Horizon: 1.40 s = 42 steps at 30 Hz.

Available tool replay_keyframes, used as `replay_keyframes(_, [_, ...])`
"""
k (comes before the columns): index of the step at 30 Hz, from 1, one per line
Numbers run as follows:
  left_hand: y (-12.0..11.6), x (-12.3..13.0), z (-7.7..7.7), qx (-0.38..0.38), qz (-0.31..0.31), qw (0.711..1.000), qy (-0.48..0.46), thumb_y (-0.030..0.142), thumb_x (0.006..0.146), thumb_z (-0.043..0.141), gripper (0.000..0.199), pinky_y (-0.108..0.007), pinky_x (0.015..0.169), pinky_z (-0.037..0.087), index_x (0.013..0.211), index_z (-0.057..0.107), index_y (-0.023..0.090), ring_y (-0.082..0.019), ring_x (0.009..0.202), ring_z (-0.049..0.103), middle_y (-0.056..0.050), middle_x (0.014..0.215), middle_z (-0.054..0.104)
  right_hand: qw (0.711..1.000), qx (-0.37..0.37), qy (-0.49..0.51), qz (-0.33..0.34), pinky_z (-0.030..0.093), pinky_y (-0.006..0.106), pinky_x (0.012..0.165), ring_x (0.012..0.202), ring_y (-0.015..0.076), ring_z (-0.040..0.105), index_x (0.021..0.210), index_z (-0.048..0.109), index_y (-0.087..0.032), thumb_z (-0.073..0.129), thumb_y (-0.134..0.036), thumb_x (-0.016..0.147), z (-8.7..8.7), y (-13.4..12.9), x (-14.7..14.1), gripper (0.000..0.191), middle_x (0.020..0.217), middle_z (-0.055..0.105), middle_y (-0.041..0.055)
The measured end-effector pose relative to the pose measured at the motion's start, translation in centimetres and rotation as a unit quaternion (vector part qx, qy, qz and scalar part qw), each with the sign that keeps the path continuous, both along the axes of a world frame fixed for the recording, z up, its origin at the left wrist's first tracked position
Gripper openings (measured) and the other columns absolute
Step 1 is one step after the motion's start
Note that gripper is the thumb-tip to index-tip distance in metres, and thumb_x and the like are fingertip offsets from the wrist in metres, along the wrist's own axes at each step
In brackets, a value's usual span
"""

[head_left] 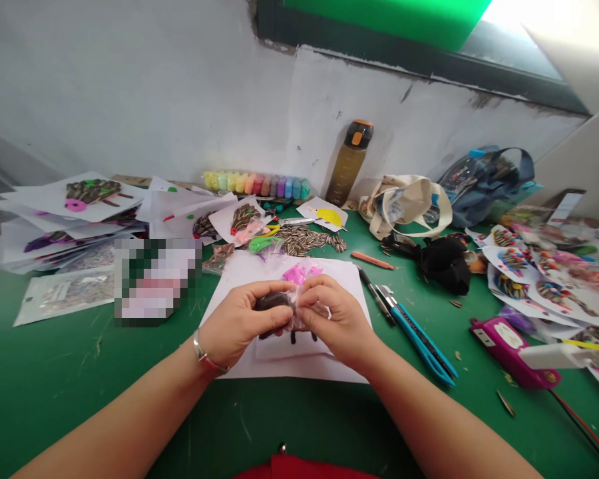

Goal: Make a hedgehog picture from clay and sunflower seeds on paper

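Note:
My left hand [242,316], with a bracelet at the wrist, is closed around a dark lump of modelling clay [271,303]. Clear plastic wrap [296,318] bunches up at the lump's right end. My right hand [337,322] pinches that wrap between thumb and fingers. Both hands are over white paper [234,359] on the green table. Beneath them, dark short strokes show on a paper, its rest hidden by my hands. Just beyond my fingers lies bright pink material [299,273] in clear plastic.
Sunflower seeds [304,241] lie behind the paper, below a row of coloured clay [257,184]. To the right are a blue cutter [419,339], a pencil [373,259] and a magenta glue gun [516,352]. Seed pictures [97,193] are stacked left. A bottle [350,163] stands by the wall.

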<state>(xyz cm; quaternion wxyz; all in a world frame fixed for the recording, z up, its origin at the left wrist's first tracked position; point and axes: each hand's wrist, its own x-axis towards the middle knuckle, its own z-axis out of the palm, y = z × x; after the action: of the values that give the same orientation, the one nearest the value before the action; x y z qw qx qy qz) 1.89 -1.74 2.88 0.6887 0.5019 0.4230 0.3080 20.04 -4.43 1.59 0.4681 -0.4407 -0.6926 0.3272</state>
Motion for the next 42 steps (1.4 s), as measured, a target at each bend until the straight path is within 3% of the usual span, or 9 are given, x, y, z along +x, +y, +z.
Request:
replay_keyframes(3, [0.2, 0.0, 0.0, 0.011, 0.006, 1.000, 0.002, 0.030, 0.070, 0.075, 0.045, -0.024, 0.057, 0.047, 0.112, 0.064, 0.017, -0.011, 0.061, 0.056, -0.001, 0.076, 0.064, 1.000, -0.016, 0.005, -0.012, 0.050, 0.030, 0.080, 0.089, 0.0150, 0.058, 0.077, 0.063, -0.022, 0.059, -0.013, 0.081, 0.3, 0.1, 0.4, 0.010, 0.093, 0.058, 0.0026])
replay_keyframes(7, [1.1, -0.6, -0.2, 0.059, 0.062, 0.995, 0.048, 0.033, 0.069, 0.076, 0.042, -0.026, 0.061, 0.049, 0.106, 0.068, 0.017, -0.012, 0.066, 0.059, -0.004, 0.083, 0.067, 0.998, -0.042, 0.025, -0.047, 0.048, 0.031, 0.079, 0.088, 0.0164, 0.058, 0.078, 0.064, -0.022, 0.060, -0.018, 0.081, 1.0, 0.8, 2.2, 0.006, 0.091, 0.060, 0.0025])
replay_keyframes(11, [2.4, -1.6, -1.0, 0.081, 0.097, 0.989, 0.079, 0.039, 0.067, 0.077, 0.050, -0.030, 0.065, 0.051, 0.111, 0.066, 0.017, -0.016, 0.069, 0.063, -0.007, 0.087, 0.069, 0.992, -0.070, -0.058, -0.083, 0.046, 0.031, 0.072, 0.081, 0.0169, 0.058, 0.077, 0.067, -0.022, 0.059, -0.023, 0.081, 1.4, 1.3, 4.4, 0.009, 0.083, 0.064, 0.0020])
replay_keyframes(15, [3.1, -2.0, -1.8, 0.101, 0.100, 0.984, 0.110, 0.041, 0.067, 0.076, 0.050, -0.031, 0.069, 0.052, 0.110, 0.067, 0.017, -0.017, 0.072, 0.065, -0.007, 0.086, 0.071, 0.981, -0.103, -0.152, -0.065, 0.045, 0.031, 0.074, 0.081, 0.0171, 0.060, 0.077, 0.069, -0.023, 0.056, -0.022, 0.083, 0.2, 0.6, 5.4, 0.014, 0.083, 0.066, 0.0011])
replay_keyframes(21, [3.3, -1.9, -2.3, 0.122, 0.093, 0.979, 0.137, 0.042, 0.068, 0.075, 0.049, -0.033, 0.073, 0.052, 0.109, 0.068, 0.017, -0.019, 0.076, 0.066, -0.008, 0.088, 0.072, 0.969, -0.195, -0.088, -0.124, 0.044, 0.027, 0.067, 0.071, 0.0150, 0.057, 0.083, 0.066, -0.022, 0.051, -0.034, 0.088, -1.7, -0.2, 5.7, 0.020, 0.076, 0.066, -0.0008])
replay_keyframes(27, [3.4, -1.8, -2.1, 0.124, 0.096, 0.972, 0.173, 0.045, 0.066, 0.074, 0.051, -0.031, 0.066, 0.052, 0.108, 0.069, 0.016, -0.020, 0.075, 0.065, -0.008, 0.088, 0.072, 0.974, -0.149, -0.140, -0.102, 0.042, 0.027, 0.067, 0.071, 0.0148, 0.056, 0.077, 0.064, -0.021, 0.054, -0.025, 0.085, -1.8, -0.1, 5.6, 0.014, 0.073, 0.062, -0.0016])
replay_keyframes(33, [3.5, -1.8, -2.3, 0.125, 0.096, 0.969, 0.188, 0.046, 0.067, 0.074, 0.051, -0.031, 0.069, 0.050, 0.108, 0.069, 0.018, -0.018, 0.075, 0.063, -0.008, 0.092, 0.071, 0.971, -0.091, -0.209, -0.073, 0.041, 0.027, 0.070, 0.076, 0.0145, 0.056, 0.080, 0.065, -0.022, 0.055, -0.014, 0.082, -2.5, -0.2, 5.8, 0.013, 0.080, 0.061, -0.0003])
replay_keyframes(42, [3.5, -1.8, -2.4, 0.127, 0.097, 0.969, 0.187, 0.047, 0.066, 0.073, 0.051, -0.031, 0.068, 0.051, 0.108, 0.069, 0.018, -0.018, 0.074, 0.061, -0.007, 0.089, 0.070, 0.965, -0.088, -0.221, -0.114, 0.038, 0.025, 0.064, 0.068, 0.0132, 0.052, 0.073, 0.059, -0.020, 0.049, -0.029, 0.091, -2.6, -0.1, 6.2, 0.023, 0.069, 0.055, -0.0017])
